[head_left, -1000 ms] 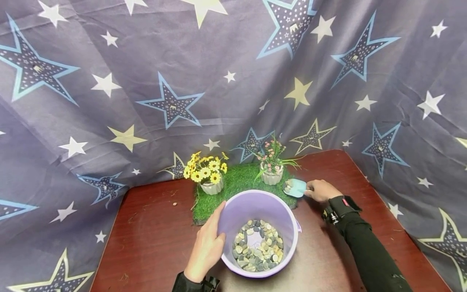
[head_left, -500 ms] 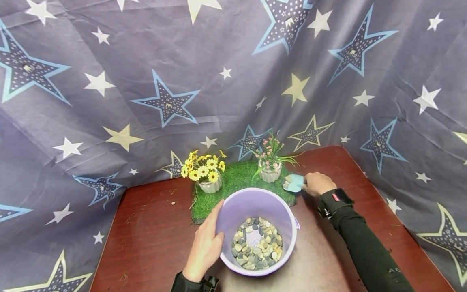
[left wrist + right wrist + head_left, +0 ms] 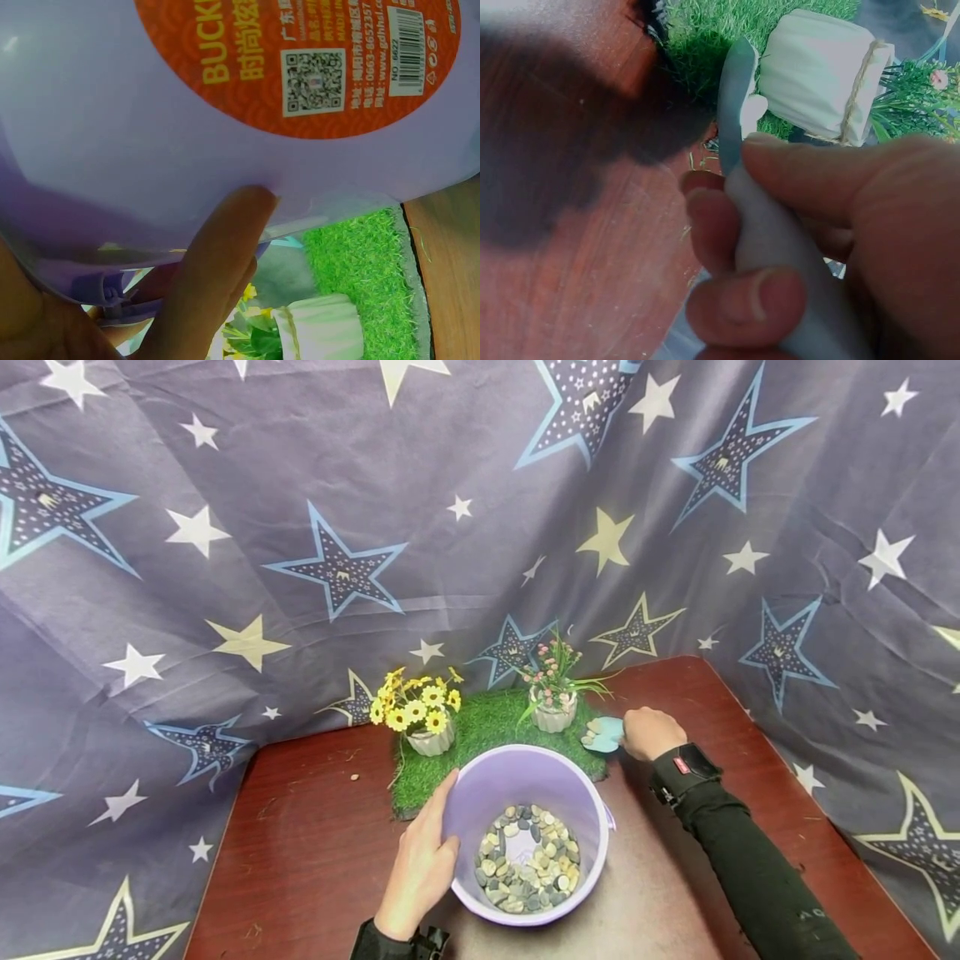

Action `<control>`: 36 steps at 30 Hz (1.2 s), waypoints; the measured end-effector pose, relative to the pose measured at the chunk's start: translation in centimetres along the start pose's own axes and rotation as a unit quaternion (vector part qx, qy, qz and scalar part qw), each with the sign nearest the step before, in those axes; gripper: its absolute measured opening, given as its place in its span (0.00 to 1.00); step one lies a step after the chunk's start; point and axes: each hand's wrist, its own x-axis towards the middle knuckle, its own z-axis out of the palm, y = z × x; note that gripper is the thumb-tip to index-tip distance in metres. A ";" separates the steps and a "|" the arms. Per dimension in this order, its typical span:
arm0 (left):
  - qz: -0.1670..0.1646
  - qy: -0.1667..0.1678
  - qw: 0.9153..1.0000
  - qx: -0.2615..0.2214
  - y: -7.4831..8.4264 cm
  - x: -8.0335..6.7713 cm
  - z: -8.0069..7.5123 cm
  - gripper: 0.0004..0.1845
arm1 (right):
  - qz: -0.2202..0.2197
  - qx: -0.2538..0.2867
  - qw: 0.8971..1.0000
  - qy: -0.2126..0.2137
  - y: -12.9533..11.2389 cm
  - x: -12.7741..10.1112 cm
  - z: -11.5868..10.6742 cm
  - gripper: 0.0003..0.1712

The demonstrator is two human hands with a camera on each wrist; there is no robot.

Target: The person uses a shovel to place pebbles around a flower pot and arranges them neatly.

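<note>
My left hand (image 3: pixel 420 860) holds the left side of a lilac plastic bucket (image 3: pixel 528 756), thumb near its rim. A layer of grey and cream pebbles (image 3: pixel 551 856) covers much of its bottom. In the left wrist view, a finger lies against the bucket's outer wall (image 3: pixel 150 157), below a red-orange label (image 3: pixel 247 82). My right hand (image 3: pixel 652 733) grips the pale handle (image 3: pixel 765 232) of a light blue hand shovel (image 3: pixel 611 735). Several pebbles (image 3: pixel 592 739) lie in its blade, which is over the right edge of the grass mat, beside the white pot of pink flowers.
A green artificial grass mat (image 3: pixel 491 718) lies behind the bucket. On it stand a pot of yellow flowers (image 3: pixel 431 742) and a pot of pink flowers (image 3: pixel 553 717). One loose pebble (image 3: pixel 355 777) lies on the reddish-brown table (image 3: pixel 300 835). Star-patterned cloth (image 3: pixel 420 460) hangs behind.
The right hand has turned a little over the shovel's handle, and the shovel tips slightly with the pebbles still in it. The left hand and bucket stay in place; the head view shifts slightly.
</note>
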 end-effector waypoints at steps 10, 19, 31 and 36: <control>0.001 0.002 1.000 -0.002 0.0 0.0 0.0 0.45 | -0.015 -0.022 1.000 -0.005 -0.6 0.2 -1.0 0.08; 0.000 -0.001 1.000 -0.004 0.0 0.0 -0.1 0.46 | -0.016 -0.008 1.000 -0.011 -0.3 -0.4 -1.0 0.09; 0.001 0.000 1.000 -0.005 -0.1 0.1 -0.1 0.46 | -0.021 0.020 1.000 -0.006 1.0 -1.7 0.3 0.12; 0.001 -0.003 1.000 -0.005 -0.1 0.1 -0.2 0.46 | -0.019 0.030 0.999 -0.004 1.4 -2.2 0.7 0.13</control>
